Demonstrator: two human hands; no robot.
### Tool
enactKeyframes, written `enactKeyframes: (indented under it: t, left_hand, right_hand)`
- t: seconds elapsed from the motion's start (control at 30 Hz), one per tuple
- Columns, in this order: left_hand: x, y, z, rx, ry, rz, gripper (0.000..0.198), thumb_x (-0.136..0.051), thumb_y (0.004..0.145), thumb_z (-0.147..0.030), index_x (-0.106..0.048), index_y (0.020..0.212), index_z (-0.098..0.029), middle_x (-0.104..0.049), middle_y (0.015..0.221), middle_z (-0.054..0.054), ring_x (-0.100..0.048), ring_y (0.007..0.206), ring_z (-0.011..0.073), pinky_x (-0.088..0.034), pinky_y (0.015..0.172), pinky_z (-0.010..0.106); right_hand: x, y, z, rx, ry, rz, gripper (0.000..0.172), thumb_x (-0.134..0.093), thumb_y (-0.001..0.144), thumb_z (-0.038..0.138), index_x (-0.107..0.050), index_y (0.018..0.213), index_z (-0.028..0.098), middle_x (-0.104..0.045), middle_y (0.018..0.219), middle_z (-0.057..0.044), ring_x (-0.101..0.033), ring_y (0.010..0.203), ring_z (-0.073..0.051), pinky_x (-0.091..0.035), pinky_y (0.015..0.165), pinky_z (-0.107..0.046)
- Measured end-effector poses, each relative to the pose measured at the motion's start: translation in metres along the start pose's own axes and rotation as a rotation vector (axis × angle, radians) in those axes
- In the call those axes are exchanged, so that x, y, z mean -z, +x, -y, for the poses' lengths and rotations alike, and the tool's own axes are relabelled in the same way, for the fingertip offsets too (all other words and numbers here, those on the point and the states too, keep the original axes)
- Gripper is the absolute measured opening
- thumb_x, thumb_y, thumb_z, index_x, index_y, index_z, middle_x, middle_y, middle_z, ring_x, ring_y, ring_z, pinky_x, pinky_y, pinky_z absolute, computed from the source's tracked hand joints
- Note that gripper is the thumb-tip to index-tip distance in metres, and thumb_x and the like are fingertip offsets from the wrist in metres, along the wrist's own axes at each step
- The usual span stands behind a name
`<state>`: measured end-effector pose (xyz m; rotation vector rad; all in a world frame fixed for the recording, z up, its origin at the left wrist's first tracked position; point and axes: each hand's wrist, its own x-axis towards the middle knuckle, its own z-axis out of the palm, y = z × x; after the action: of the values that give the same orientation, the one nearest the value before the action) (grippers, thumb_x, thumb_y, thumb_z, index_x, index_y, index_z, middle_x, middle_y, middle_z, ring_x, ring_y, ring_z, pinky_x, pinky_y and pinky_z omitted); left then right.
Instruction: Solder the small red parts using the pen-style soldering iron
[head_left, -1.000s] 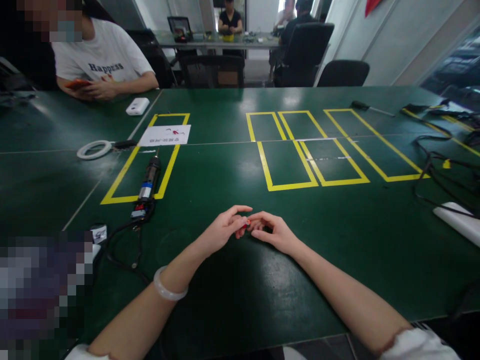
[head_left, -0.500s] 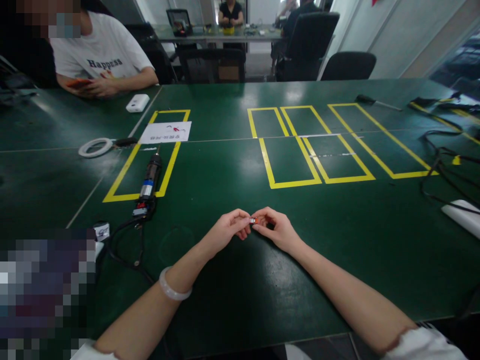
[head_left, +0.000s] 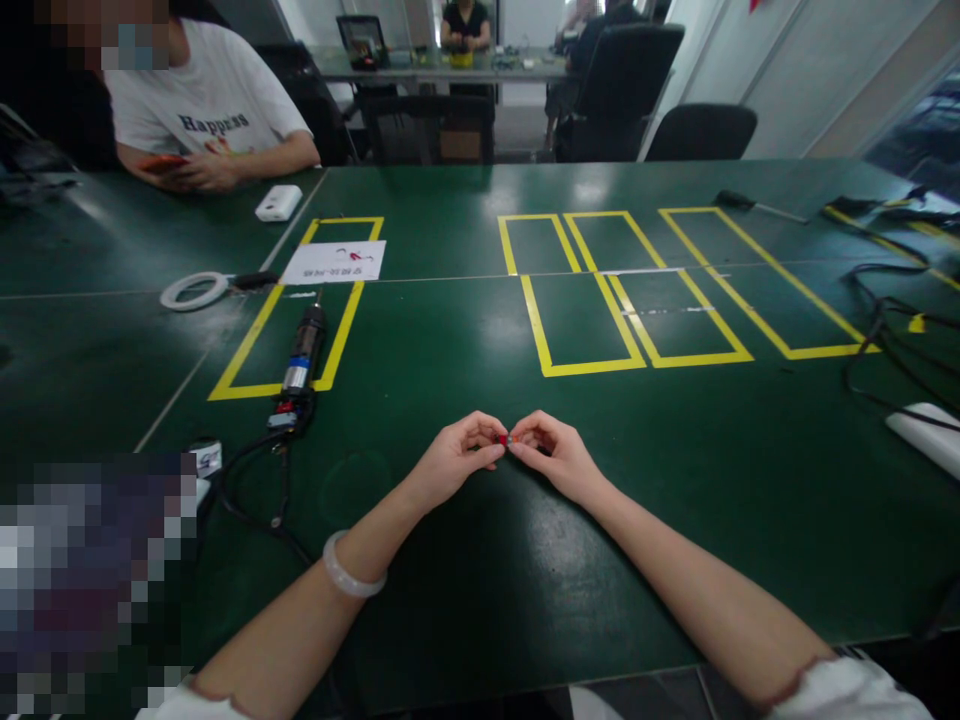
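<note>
tiny red part pinched between both hands

small red-and-silver part (head_left: 505, 439) sits between the fingertips, just above the dark green table (head_left: 465, 600). left hand (head_left: 450, 463) and right hand (head_left: 553, 460) both pinch it, fingers curled narrow. black-and-silver cylindrical power tool (head_left: 300, 358) lies well left of the fingers.

The co-worker's white T-shirt (head_left: 225, 95) reads "Happiness"; the print on the paper sheet (head_left: 335, 262) is illegible.

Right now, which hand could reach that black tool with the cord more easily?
Probably the left hand: the tool lies on its side of the table, while the right hand is farther off. Both hands pinch a small red part.
</note>
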<state>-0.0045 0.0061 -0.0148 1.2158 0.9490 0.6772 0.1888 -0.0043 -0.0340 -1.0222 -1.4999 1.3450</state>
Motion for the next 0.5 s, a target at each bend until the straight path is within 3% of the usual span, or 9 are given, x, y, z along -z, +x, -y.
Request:
enactKeyframes:
  t: [0.27, 0.37, 0.5]
  left_hand:
    - [0.0037, 0.0006, 0.0013, -0.023, 0.098, -0.029, 0.028, -0.069, 0.079, -0.031, -0.059, 0.098, -0.013, -0.064, 0.090, 0.005, -0.060, 0.084, 0.0147, -0.050, 0.076, 0.028]
    - [0.0057, 0.0006, 0.0025, -0.063, 0.135, -0.047, 0.028, -0.069, 0.079, -0.031, -0.059, 0.098, -0.014, -0.064, 0.096, 0.006, -0.061, 0.090, 0.0162, -0.048, 0.080, 0.029]
    - [0.0052, 0.0003, 0.0032, -0.069, 0.150, -0.038, 0.028, -0.068, 0.080, -0.034, -0.059, 0.098, -0.014, -0.064, 0.097, 0.007, -0.062, 0.092, 0.0172, -0.049, 0.080, 0.029]
  right_hand:
    - [0.0007, -0.0004, -0.0003, 0.162, -0.180, -0.002, 0.015, -0.065, 0.084, 0.024, -0.061, 0.098, 0.020, -0.061, 0.087, -0.003, -0.059, 0.071, -0.013, -0.050, 0.066, -0.027]
    - [0.0019, -0.0002, -0.0009, 0.174, -0.246, -0.011, 0.019, -0.067, 0.082, 0.022, -0.060, 0.100, 0.020, -0.063, 0.090, -0.003, -0.060, 0.076, -0.014, -0.050, 0.070, -0.029]
    - [0.0036, 0.0005, 0.0005, 0.173, -0.304, -0.003, 0.013, -0.068, 0.082, 0.021, -0.063, 0.094, 0.020, -0.064, 0.088, -0.003, -0.059, 0.077, -0.015, -0.049, 0.070, -0.029]
